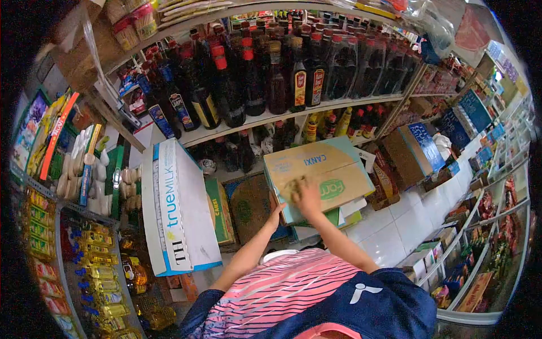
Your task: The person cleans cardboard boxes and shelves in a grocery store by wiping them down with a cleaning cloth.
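A light brown cardboard box [339, 164] marked "CANXI" and "fami" lies in front of me on a stack of other cartons. My left hand [275, 214] grips its near left edge, with the fingers partly hidden along the side. On the box's top, toward its left end, my right hand [306, 198] presses a crumpled brownish cloth [293, 187]. Green and white cartons [353, 210] show beneath the box. Left of my left hand stand a brown carton [248, 206] and a green-edged one [217, 210].
Shelves ahead hold rows of dark sauce bottles [257, 85]. A large white "TH true MILK" carton [180, 209] stands on the left, near hanging oil bottles [104, 265]. Blue milk cartons [423, 144] sit at right, beyond tiled floor [389, 229] and a glass-fronted display case [474, 254].
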### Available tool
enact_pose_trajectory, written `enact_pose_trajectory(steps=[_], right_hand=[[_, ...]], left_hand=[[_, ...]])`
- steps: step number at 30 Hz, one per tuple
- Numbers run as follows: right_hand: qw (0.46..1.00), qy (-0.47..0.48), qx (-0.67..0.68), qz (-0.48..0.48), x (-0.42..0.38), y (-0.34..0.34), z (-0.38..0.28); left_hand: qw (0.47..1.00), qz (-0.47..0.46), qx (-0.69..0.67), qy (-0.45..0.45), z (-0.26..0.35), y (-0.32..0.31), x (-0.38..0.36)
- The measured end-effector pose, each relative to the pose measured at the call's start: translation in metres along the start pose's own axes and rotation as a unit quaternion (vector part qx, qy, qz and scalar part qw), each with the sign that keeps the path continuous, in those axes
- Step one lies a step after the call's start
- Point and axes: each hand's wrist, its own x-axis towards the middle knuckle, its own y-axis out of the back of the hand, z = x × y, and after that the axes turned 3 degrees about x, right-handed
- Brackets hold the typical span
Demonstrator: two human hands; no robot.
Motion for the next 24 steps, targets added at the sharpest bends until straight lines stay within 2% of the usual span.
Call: enact_pose_trajectory(steps=[2,3,5,6,7,8,9,10,11,13,14,15,16,17,18,19,20,21,22,24], right_hand=[[0.993,0.112,0.012,-0.02,-0.005,0.003,-0.011],[0.994,0.11,0.013,-0.021,-0.003,0.005,-0.004],[0.985,0.094,0.124,-0.073,0.005,0.024,0.04],[0.976,-0.012,0.216,-0.003,0.004,0.002,0.099],[0.987,-0.053,0.153,0.0,0.016,0.032,0.115],[0.989,-0.089,0.098,0.06,0.02,0.045,0.139],[0.989,-0.098,-0.062,0.093,0.025,0.062,0.153],[0.969,-0.124,-0.142,0.162,0.028,0.057,0.165],[0.961,-0.104,-0.172,0.192,0.027,0.044,0.181],[0.976,-0.112,-0.085,0.167,0.034,0.022,0.16],[0.98,-0.046,-0.067,0.179,0.032,0.017,0.131],[0.989,-0.052,-0.015,0.14,0.029,-0.017,0.124],[0.994,-0.047,0.099,-0.005,0.025,-0.002,0.078],[0.996,0.032,0.081,0.008,0.013,-0.019,0.055],[0.99,0.031,0.118,-0.064,0.004,-0.003,0.014],[0.989,0.109,0.082,-0.052,-0.008,0.003,-0.003],[0.99,0.11,0.079,-0.048,-0.014,0.006,-0.002],[0.988,0.099,0.102,-0.063,-0.018,0.012,0.005],[0.985,0.088,0.125,-0.081,-0.021,0.018,0.014],[0.995,0.028,0.083,-0.058,-0.024,0.031,0.058]], left_hand=[[1.0,0.003,-0.016,-0.018,0.006,-0.004,-0.004],[0.994,-0.1,0.001,0.04,0.03,-0.01,-0.016],[0.997,-0.067,0.002,0.026,0.035,-0.015,-0.022],[0.999,-0.036,0.005,0.011,0.034,-0.018,-0.025],[0.999,-0.006,-0.042,0.013,0.036,-0.021,-0.027],[0.995,-0.032,-0.081,0.036,0.03,-0.016,-0.021],[0.995,-0.061,-0.049,0.059,0.03,-0.012,-0.019],[0.992,-0.091,-0.017,0.08,0.029,-0.01,-0.018],[0.992,-0.093,-0.014,0.089,0.029,-0.014,-0.023],[0.998,0.02,-0.051,0.017,0.043,-0.025,-0.032],[0.998,0.018,-0.049,0.022,0.051,-0.029,-0.036],[0.999,0.011,-0.029,0.023,0.059,-0.032,-0.041],[1.0,0.003,-0.01,0.025,0.062,-0.032,-0.044],[1.0,0.006,-0.015,0.005,0.037,-0.016,-0.026],[1.0,0.009,-0.021,-0.015,0.012,0.0,-0.007],[1.0,0.023,0.003,-0.01,0.023,-0.004,-0.014],[0.999,0.035,0.025,-0.008,0.034,-0.009,-0.018],[0.996,0.001,0.068,-0.055,0.039,-0.009,-0.018],[0.996,-0.002,0.065,-0.055,0.051,-0.018,-0.025],[0.992,0.054,0.114,0.019,0.07,-0.028,-0.043]])
